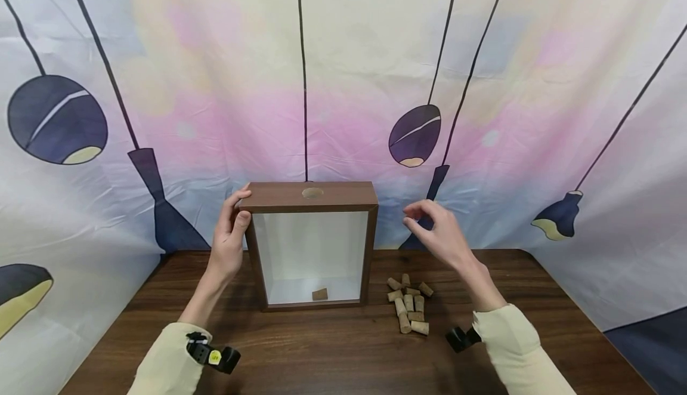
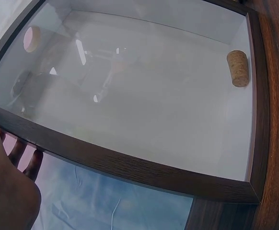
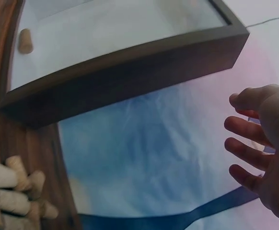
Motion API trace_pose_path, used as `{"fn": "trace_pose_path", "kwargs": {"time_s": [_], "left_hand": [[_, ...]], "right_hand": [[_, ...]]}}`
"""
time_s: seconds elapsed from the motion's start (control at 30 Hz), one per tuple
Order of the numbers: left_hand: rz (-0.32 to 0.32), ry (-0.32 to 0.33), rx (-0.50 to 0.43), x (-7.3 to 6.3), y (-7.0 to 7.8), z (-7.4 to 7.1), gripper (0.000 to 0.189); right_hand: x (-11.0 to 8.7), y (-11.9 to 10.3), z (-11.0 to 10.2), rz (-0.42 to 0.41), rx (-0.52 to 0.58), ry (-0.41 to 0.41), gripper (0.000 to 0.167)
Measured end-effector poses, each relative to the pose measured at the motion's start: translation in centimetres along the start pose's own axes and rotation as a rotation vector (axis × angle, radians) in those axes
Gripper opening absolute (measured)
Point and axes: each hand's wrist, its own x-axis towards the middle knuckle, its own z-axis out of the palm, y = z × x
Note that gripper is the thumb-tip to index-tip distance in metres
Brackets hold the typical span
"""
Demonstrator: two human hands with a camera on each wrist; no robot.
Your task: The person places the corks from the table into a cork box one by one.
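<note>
A brown wooden shadow box point(image 1: 371, 252) with a clear front and a round hole point(image 1: 312, 193) in its top stands upright on the table. One cork point(image 1: 319, 294) lies inside on the white floor; the left wrist view shows this cork point(image 2: 238, 68) near the box's bottom edge. My left hand point(image 1: 228, 243) grips the upper left corner, thumb at the front edge. Right of the box, my right hand point(image 1: 441, 232) hangs in the air above the table, fingers loosely bent. Nothing shows between its fingers point(image 3: 247, 152) in the right wrist view.
A pile of several corks point(image 1: 409, 304) lies on the dark wooden table point(image 1: 300, 353), right of the box and below my right hand. Behind the table hangs a pastel cloth point(image 1: 343, 85) printed with dark lamps. Each wrist carries a small black camera point(image 1: 463, 339).
</note>
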Motion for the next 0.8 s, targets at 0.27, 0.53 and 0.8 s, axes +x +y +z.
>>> {"fn": "trace_pose_path", "kwargs": {"time_s": [0.27,0.53,0.8], "left_hand": [[0.000,0.002,0.009,0.0,0.1,0.1,0.039],[-0.003,0.007,0.014,0.0,0.1,0.0,0.039],[0.000,0.003,0.007,-0.1,0.1,0.0,0.040]], "right_hand": [[-2.1,2.3,0.7,0.027,-0.013,-0.039,0.018],[-3.8,4.4,1.4,0.058,-0.020,-0.078,0.017],[-5.3,5.9,1.8,0.126,-0.007,-0.126,0.017]]}}
